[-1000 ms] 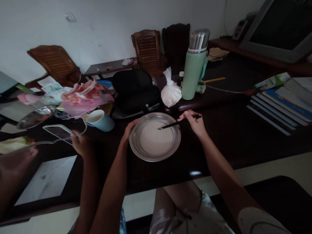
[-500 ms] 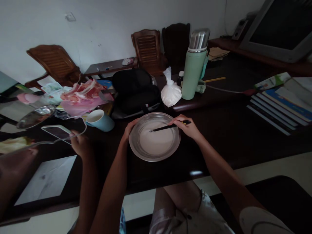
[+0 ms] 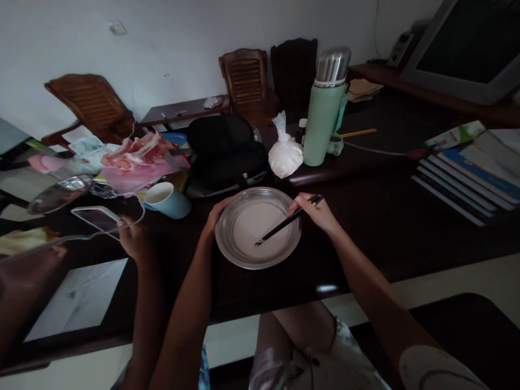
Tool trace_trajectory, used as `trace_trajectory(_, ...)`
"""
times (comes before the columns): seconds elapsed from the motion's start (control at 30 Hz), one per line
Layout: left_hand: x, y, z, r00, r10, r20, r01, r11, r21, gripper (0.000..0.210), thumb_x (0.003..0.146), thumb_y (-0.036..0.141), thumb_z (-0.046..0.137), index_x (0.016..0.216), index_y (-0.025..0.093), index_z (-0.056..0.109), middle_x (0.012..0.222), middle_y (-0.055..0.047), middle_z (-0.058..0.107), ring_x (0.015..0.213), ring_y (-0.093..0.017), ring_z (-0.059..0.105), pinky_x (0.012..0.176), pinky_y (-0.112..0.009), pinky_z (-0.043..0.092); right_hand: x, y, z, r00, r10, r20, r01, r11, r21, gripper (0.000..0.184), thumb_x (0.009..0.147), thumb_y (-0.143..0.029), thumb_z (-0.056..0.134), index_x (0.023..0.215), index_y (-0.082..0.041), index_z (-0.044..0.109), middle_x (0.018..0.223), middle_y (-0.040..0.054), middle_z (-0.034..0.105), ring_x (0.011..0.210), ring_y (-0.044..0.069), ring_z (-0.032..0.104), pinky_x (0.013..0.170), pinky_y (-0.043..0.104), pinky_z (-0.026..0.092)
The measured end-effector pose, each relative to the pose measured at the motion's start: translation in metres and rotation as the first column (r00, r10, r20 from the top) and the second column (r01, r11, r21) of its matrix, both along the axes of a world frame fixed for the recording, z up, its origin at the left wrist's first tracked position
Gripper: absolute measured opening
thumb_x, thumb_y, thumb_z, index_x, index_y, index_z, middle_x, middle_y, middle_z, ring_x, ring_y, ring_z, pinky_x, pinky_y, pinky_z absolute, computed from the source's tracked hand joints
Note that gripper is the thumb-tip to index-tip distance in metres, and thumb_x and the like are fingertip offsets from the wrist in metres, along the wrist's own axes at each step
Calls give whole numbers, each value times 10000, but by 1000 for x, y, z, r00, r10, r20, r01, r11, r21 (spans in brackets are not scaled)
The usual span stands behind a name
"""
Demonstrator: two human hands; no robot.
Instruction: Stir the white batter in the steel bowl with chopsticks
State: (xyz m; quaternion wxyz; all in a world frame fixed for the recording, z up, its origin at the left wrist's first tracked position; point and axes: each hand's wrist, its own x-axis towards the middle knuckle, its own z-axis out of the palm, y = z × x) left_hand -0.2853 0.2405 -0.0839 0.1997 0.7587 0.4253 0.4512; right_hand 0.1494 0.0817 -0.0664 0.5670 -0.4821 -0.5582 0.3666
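A round steel bowl (image 3: 225, 244) stands on the dark table, holding a smooth whitish batter-like mixture (image 3: 252, 227). My left hand (image 3: 218, 213) is closed on the bowl's left rim; some of its fingers are hidden behind the bowl. Black chopsticks (image 3: 281, 226) are gripped in my right hand (image 3: 313, 210) over the right rim. They slant down to the left, with their tips in the mixture near the bowl's middle. A knotted clear bag of white powder (image 3: 285, 157) sits just behind the bowl.
Left of the bowl is a blue mug (image 3: 173, 203); behind it lies a black bag (image 3: 227, 154). A green thermos (image 3: 324, 122) stands at the back, books (image 3: 467, 179) to the right. Another person's hand (image 3: 136, 238) holds a phone (image 3: 97, 219) with a cable, near raw meat (image 3: 138, 151).
The chopsticks' tips have moved toward the front of the bowl, and the chopsticks now slant more steeply. My right hand has shifted slightly right. My left hand and the bowl stay put.
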Motion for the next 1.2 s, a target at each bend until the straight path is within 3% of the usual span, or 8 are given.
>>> trace_trajectory(0.13, 0, 0, -1, 956, 261, 135, -268, 963, 37, 855, 857, 745, 40, 1361, 262, 534, 1342, -63, 565, 1342, -278, 408, 993, -483, 522, -4, 2, -6, 992, 42, 119, -49, 997, 56, 381, 894, -529, 534, 801, -223, 741, 805, 35, 758, 826, 194, 696, 804, 335, 523)
trace_trajectory(0.33, -2, -1, -2, 943, 305, 131, -308, 951, 5, 803, 894, 726, 61, 1335, 269, 552, 1361, -37, 549, 1360, -231, 386, 1024, -420, 512, 7, 3, -5, 969, -167, 180, 140, 979, 149, 333, 907, -476, 542, 784, -240, 741, 838, 31, 761, 845, 202, 685, 838, 359, 503)
trace_trajectory(0.53, -8, 4, -8, 988, 56, 145, -63, 997, 43, 788, 889, 732, 27, 1385, 325, 485, 1324, -2, 579, 1356, -230, 394, 1051, -419, 518, 13, 1, 2, 963, -265, -42, 268, 962, 57, 449, 864, -596, 537, 677, -213, 681, 594, 25, 710, 599, 191, 680, 675, 339, 534)
trace_trajectory(0.67, -11, 6, -11, 992, 2, 127, -9, 999, 51, 780, 884, 735, 15, 1384, 358, 480, 1326, 17, 576, 1328, -224, 441, 1026, -433, 540, 6, 0, 3, 990, -124, -71, 125, 992, 8, 478, 847, -621, 541, 650, -208, 678, 545, 18, 691, 550, 181, 672, 610, 311, 527)
trace_trajectory(0.83, -4, 3, -5, 992, 41, 116, -30, 995, -94, 843, 881, 710, -4, 1277, 288, 609, 1294, -39, 606, 1322, -261, 440, 1007, -465, 523, -2, 1, -2, 998, 51, 47, -53, 998, 44, 417, 878, -566, 541, 758, -212, 729, 737, 39, 752, 731, 181, 701, 729, 311, 529)
trace_trajectory(0.97, 3, -3, 4, 983, -154, 104, 181, 921, -346, 834, 881, 629, 72, 1158, 159, 702, 1343, -125, 543, 1291, -331, 450, 930, -463, 484, 0, 2, -5, 982, 11, 189, -34, 992, 118, 369, 913, -496, 526, 798, -230, 756, 848, 37, 759, 845, 187, 683, 819, 329, 504)
trace_trajectory(1.07, 6, -6, 7, 956, -240, 167, 288, 868, -404, 756, 828, 715, 226, 1128, 227, 719, 1318, -55, 582, 1333, -310, 416, 995, -429, 467, 5, 3, -5, 973, -100, 210, 68, 986, 155, 345, 917, -472, 530, 816, -232, 756, 870, 35, 764, 868, 194, 679, 836, 339, 497)
trace_trajectory(1.2, 7, -7, 8, 909, -317, 272, 410, 798, -441, 708, 751, 796, 373, 1141, 300, 693, 1258, -3, 629, 1387, -270, 365, 1046, -402, 464, 13, 3, -3, 959, -268, 87, 256, 958, 128, 381, 888, -523, 552, 750, -212, 723, 742, 40, 756, 753, 197, 692, 772, 340, 521)
